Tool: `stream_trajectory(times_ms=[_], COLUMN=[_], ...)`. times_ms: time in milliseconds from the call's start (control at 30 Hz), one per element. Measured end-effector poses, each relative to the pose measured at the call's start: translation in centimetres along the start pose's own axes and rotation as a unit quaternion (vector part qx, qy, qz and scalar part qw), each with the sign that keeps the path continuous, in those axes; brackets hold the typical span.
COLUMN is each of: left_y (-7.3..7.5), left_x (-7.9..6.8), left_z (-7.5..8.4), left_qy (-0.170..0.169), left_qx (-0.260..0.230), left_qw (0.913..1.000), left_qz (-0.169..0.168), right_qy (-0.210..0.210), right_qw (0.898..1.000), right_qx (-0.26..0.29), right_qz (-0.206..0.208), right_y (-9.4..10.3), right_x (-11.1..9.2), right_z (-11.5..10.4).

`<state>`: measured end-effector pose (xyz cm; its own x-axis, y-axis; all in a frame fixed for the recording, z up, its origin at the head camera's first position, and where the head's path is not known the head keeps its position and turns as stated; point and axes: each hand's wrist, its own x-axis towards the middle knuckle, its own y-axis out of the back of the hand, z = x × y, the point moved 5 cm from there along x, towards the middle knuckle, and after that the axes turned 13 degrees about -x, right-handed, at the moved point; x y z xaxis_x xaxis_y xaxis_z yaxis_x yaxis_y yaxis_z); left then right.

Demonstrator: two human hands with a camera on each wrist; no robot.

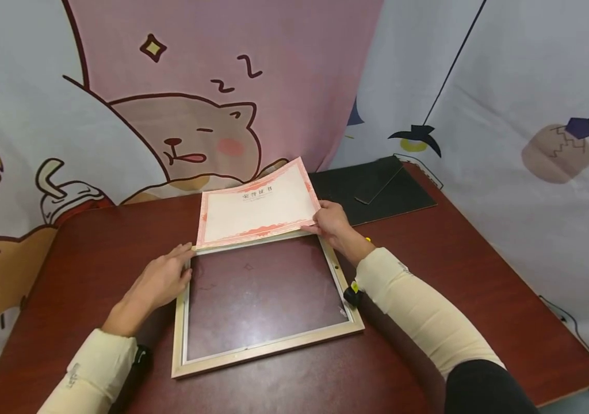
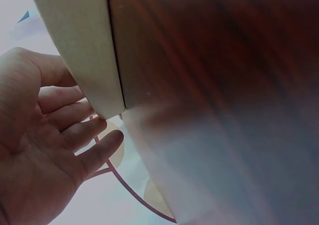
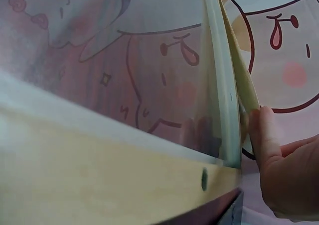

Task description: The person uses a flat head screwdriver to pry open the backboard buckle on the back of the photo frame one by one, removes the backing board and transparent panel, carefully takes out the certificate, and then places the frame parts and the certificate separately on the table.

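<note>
A certificate sheet (image 1: 255,215) with a red-patterned border is held tilted over the far side of a pale wooden picture frame (image 1: 274,340). My right hand (image 1: 335,223) pinches the sheet near its lower right corner; the right wrist view shows the thumb and fingers of that hand (image 3: 286,172) at the sheet's pale edge (image 3: 240,73). At the frame's far left corner, my left hand (image 1: 162,276) rests with fingers extended along the outer side. In the left wrist view these fingers (image 2: 84,133) lie against the wooden bar (image 2: 82,46). A clear pane (image 1: 263,299) fills the frame.
Behind the right hand, a dark backing board (image 1: 377,192) with a stand flap lies on the reddish-brown table (image 1: 408,356). Cartoon-printed cloth (image 1: 294,75) hangs along the table's far side and right side. A thin cable (image 1: 579,330) runs by the right edge.
</note>
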<state>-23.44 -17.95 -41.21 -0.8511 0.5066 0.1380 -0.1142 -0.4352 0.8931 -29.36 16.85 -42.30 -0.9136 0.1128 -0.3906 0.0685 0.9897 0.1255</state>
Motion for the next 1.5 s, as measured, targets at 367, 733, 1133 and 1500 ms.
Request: stream_trajectory(times_ms=[367,733,1133,1500], left_y=[0.1,0.3,0.1,0.0], left_x=[0.2,0.2,-0.6,-1.1], left_z=[0.2,0.4,1.3,1.5], left_qy=[-0.006,-0.005,-0.003,-0.02], left_qx=[-0.007,-0.001,0.001,0.011], left_qw=[1.0,1.0,0.9999,0.9997], left_qz=[0.001,-0.001,-0.013,-0.001], right_qy=[-0.022,-0.036,-0.029,0.028], right_qw=[1.0,0.997,0.993,0.967], right_qx=[-0.013,-0.063,-0.097,-0.249], right_qz=[-0.018,-0.018,-0.053,-0.037], right_y=[-0.4,-0.2,-0.6,-0.9], right_x=[0.6,1.5,1.0,0.8], right_z=[-0.3,-0.9,-0.6,-0.7])
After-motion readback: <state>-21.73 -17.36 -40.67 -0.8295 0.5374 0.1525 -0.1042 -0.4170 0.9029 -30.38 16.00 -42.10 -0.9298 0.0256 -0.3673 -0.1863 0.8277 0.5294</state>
